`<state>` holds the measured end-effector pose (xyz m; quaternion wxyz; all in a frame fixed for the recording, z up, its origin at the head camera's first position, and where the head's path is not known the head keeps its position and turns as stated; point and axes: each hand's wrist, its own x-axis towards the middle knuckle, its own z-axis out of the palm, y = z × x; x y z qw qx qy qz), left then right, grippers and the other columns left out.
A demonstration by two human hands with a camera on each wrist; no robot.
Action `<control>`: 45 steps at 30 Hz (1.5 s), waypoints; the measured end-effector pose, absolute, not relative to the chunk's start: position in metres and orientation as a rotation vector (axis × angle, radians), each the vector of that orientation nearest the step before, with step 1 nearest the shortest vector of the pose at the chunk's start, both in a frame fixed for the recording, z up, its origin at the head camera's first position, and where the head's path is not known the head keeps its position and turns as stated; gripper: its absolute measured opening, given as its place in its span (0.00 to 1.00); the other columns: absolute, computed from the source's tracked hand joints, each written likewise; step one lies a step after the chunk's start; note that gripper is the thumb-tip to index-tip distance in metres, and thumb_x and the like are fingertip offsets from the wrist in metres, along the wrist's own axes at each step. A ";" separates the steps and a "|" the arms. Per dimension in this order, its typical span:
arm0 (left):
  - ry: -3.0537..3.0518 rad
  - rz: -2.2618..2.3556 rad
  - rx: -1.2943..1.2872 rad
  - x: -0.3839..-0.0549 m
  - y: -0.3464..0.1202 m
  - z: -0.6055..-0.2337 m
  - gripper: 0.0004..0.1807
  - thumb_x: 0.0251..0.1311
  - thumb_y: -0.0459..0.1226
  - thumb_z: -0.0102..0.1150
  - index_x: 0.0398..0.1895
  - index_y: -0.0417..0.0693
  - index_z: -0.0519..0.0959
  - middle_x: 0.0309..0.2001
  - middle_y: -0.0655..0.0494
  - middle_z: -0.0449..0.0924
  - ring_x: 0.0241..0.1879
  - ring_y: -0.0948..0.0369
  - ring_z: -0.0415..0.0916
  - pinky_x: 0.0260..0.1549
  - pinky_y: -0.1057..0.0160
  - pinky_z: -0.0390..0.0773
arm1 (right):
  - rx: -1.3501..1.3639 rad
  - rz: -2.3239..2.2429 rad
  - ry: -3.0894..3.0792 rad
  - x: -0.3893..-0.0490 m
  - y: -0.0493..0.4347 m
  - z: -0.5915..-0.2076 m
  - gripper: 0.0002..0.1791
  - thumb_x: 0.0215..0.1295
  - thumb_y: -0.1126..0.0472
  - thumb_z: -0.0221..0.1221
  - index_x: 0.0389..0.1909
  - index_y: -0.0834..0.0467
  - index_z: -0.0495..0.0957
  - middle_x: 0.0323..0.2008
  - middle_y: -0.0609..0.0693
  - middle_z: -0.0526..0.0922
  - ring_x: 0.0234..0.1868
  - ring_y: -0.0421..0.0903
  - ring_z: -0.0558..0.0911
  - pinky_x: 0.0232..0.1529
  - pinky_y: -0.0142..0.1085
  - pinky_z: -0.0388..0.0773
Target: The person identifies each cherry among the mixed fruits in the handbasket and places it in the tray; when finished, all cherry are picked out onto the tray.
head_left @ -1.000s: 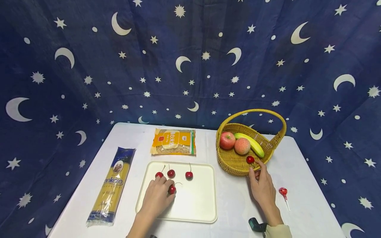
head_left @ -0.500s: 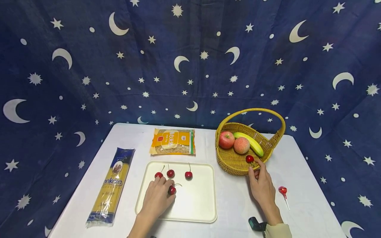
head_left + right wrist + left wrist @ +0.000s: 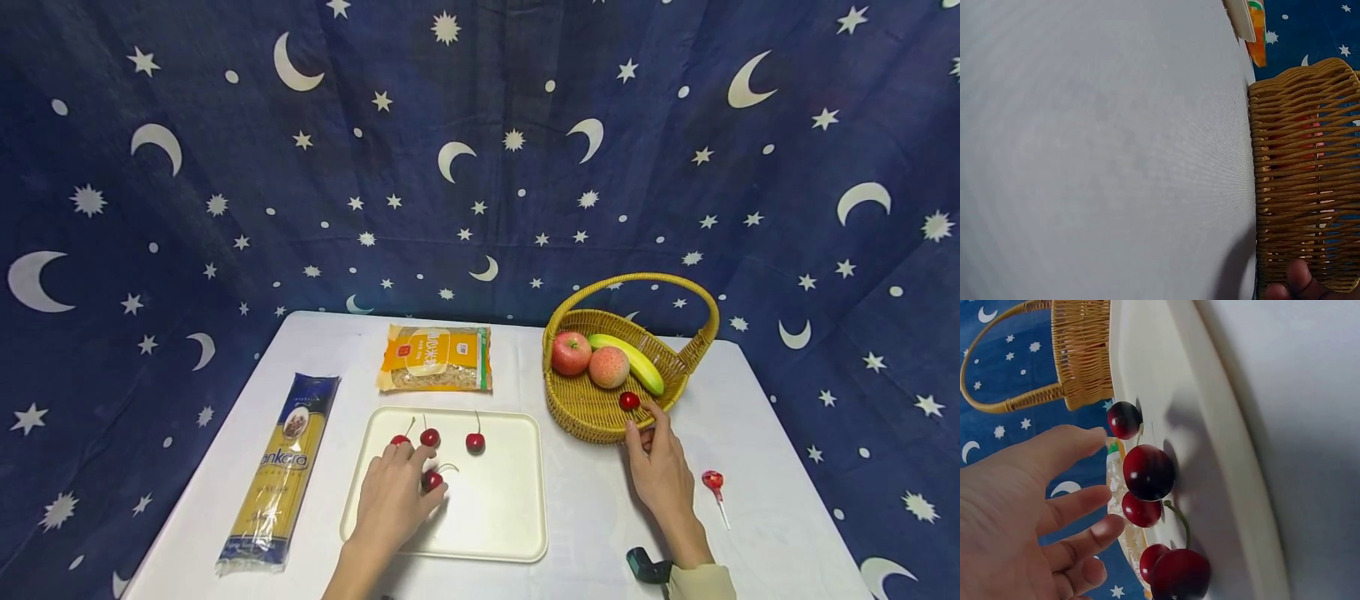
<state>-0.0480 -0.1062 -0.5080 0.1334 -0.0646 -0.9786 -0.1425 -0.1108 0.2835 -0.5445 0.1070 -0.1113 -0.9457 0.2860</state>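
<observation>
My left hand (image 3: 393,496) is over the cream tray (image 3: 487,537), thumb and fingers spread around a cherry (image 3: 432,481). In the left wrist view the fingers (image 3: 1082,540) are loosely bent, with a gap between thumb and index and nothing pinched. Several dark red cherries lie on the tray, one (image 3: 476,442) to the right with its stem up, another (image 3: 430,437) behind the hand. My right hand (image 3: 663,475) grips the front right rim of the wicker basket (image 3: 581,421), thumb outside, index over the edge. A cherry (image 3: 629,402) lies in the basket close to that index finger.
Also in the basket are an apple (image 3: 572,352), a peach (image 3: 609,367) and a banana (image 3: 637,367). An orange noodle packet (image 3: 435,358) lies behind the tray, a spaghetti packet (image 3: 281,475) left of it. A lollipop (image 3: 714,483) lies right of my right hand.
My left hand's thumb and fingers have spread apart a little around the front cherry, which now sits slightly lower in view. My right hand stays at the basket rim.
</observation>
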 end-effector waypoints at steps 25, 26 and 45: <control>-2.657 -0.390 -0.497 -0.099 -0.051 -0.487 0.15 0.56 0.49 0.76 0.28 0.54 0.79 0.27 0.63 0.72 0.31 0.61 0.68 0.33 0.65 0.62 | -0.353 0.845 -2.804 -0.108 0.284 -0.542 0.32 0.84 0.40 0.45 0.79 0.50 0.59 0.44 0.57 0.77 0.41 0.54 0.75 0.31 0.37 0.63; -2.650 -0.393 -0.511 -0.101 -0.048 -0.486 0.15 0.57 0.49 0.76 0.28 0.54 0.80 0.27 0.63 0.72 0.31 0.61 0.68 0.33 0.65 0.63 | -0.352 0.846 -2.803 -0.108 0.284 -0.542 0.32 0.84 0.40 0.45 0.79 0.50 0.59 0.44 0.57 0.77 0.41 0.54 0.75 0.31 0.37 0.63; -2.612 -0.358 -0.796 -0.134 0.007 -0.469 0.09 0.64 0.49 0.69 0.38 0.57 0.83 0.38 0.61 0.81 0.40 0.59 0.77 0.41 0.61 0.75 | -0.353 0.841 -2.808 -0.109 0.283 -0.542 0.32 0.84 0.39 0.45 0.79 0.50 0.59 0.43 0.56 0.76 0.41 0.53 0.75 0.31 0.37 0.63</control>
